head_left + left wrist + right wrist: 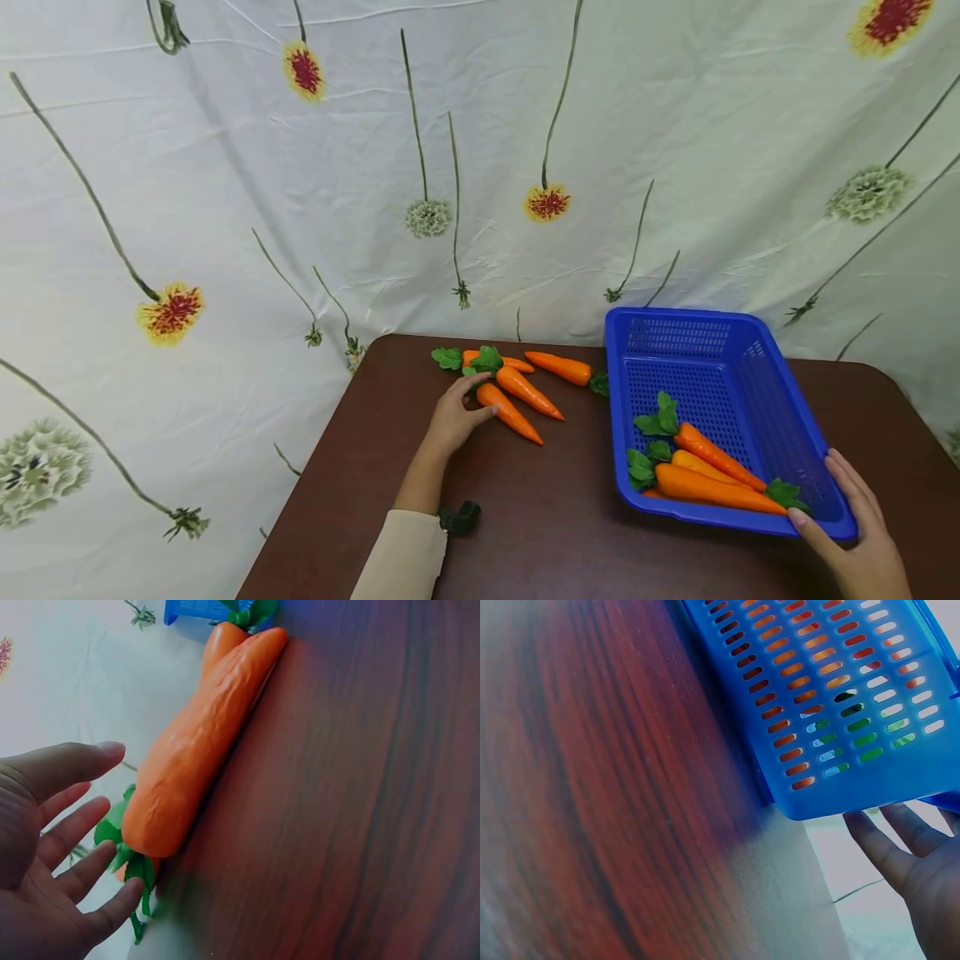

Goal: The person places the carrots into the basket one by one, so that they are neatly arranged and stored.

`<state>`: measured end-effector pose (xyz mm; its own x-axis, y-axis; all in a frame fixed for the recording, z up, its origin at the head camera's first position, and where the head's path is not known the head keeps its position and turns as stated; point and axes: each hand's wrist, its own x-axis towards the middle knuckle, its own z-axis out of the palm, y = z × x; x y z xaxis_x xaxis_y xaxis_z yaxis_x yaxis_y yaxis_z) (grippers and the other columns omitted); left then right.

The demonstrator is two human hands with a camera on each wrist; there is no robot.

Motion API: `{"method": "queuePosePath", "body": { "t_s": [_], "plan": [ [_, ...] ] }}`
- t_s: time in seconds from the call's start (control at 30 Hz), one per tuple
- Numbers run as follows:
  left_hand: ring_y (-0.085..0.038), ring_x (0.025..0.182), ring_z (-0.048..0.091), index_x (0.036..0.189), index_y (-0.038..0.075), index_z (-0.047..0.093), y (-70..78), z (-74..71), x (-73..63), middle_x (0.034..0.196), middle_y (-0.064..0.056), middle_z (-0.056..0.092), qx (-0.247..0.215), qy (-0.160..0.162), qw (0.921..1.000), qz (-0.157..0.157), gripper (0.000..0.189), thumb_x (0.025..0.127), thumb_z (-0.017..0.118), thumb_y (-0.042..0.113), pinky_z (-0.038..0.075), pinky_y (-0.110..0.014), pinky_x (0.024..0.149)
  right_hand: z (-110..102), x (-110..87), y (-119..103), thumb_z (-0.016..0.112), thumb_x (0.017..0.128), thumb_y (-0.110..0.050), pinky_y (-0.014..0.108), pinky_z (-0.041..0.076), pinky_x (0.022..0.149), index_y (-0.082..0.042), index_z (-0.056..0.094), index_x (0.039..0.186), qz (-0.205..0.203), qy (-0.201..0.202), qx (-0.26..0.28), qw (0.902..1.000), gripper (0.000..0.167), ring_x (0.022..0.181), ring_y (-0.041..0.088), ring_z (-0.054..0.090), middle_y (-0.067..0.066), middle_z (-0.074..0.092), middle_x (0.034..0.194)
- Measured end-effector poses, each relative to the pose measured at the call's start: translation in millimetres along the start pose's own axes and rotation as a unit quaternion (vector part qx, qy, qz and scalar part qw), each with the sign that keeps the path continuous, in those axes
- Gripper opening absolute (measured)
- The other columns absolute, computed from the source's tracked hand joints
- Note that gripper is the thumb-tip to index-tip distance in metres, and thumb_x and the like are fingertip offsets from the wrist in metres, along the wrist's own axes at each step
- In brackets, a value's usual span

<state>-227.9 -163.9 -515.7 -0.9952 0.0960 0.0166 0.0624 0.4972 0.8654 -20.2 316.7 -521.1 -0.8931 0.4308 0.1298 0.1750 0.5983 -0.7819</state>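
Observation:
My left hand (452,419) reaches over the leafy end of the nearest carrot (513,417), fingers and thumb spread on either side of it. In the left wrist view a gap shows between the fingers and that orange carrot (199,742). Right behind it lies a second carrot (529,393) with green leaves. On the right, my right hand (862,529) holds the near right corner of a blue plastic basket (787,408), thumb at the front rim and fingers along the outer side. Several carrots (712,492) lie in the basket's near end.
Farther back on the brown table (547,517) are another carrot (517,364), partly hidden, and one (558,367) whose leaves meet the basket's left side. A white flowered cloth (480,167) hangs behind the table. A black strap piece (461,518) sits at my left wrist.

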Motion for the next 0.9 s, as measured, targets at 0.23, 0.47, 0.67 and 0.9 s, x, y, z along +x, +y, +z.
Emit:
{"method": "queuePosePath", "body": {
  "t_s": [0.23, 0.47, 0.67, 0.9],
  "plan": [
    [-0.032, 0.146, 0.043, 0.144, 0.029, 0.057, -6.0, 1.8, 2.9, 0.156, -0.004, 0.049, 0.027, -0.023, 0.9994, -0.005, 0.064, 0.086, 0.082, 0.021, 0.040, -0.054, 0.115, 0.4, -0.3, 0.5, 0.071, 0.095, -0.028, 0.000, 0.001, 0.102, -0.028, 0.018, 0.163, -0.015, 0.004, 0.003, 0.9999, 0.087, 0.158, 0.025, 0.008, -0.021, 0.005, 0.168],
    [-0.036, 0.145, 0.039, 0.142, 0.024, 0.061, -7.3, 2.7, 5.6, 0.151, -0.007, 0.053, 0.081, -0.021, 0.9962, 0.024, 0.060, 0.086, 0.082, 0.020, 0.038, -0.056, 0.116, 0.0, -0.5, 0.6, 0.071, 0.095, -0.028, 0.000, 0.001, 0.101, -0.028, 0.018, 0.163, -0.018, 0.003, 0.004, 0.9998, 0.087, 0.158, 0.025, 0.008, -0.022, 0.005, 0.168],
    [-0.033, 0.137, 0.044, 0.136, 0.023, 0.066, -6.8, 3.6, 3.8, 0.140, -0.006, 0.058, 0.118, -0.020, 0.9926, 0.020, 0.052, 0.086, 0.082, 0.022, 0.042, -0.053, 0.112, -0.2, -0.3, 0.7, 0.071, 0.095, -0.028, -0.001, 0.001, 0.101, -0.029, 0.017, 0.163, -0.015, 0.000, 0.004, 0.9999, 0.087, 0.158, 0.027, 0.009, -0.021, 0.004, 0.169],
    [-0.032, 0.133, 0.046, 0.134, 0.022, 0.068, -9.2, 5.3, 3.4, 0.134, -0.006, 0.059, 0.123, -0.011, 0.9922, 0.015, 0.050, 0.086, 0.082, 0.022, 0.044, -0.052, 0.110, -0.4, 0.1, 1.1, 0.071, 0.095, -0.028, 0.000, 0.001, 0.101, -0.028, 0.017, 0.163, -0.016, 0.000, 0.004, 0.9999, 0.087, 0.158, 0.026, 0.008, -0.023, 0.004, 0.168]
  ]
}}
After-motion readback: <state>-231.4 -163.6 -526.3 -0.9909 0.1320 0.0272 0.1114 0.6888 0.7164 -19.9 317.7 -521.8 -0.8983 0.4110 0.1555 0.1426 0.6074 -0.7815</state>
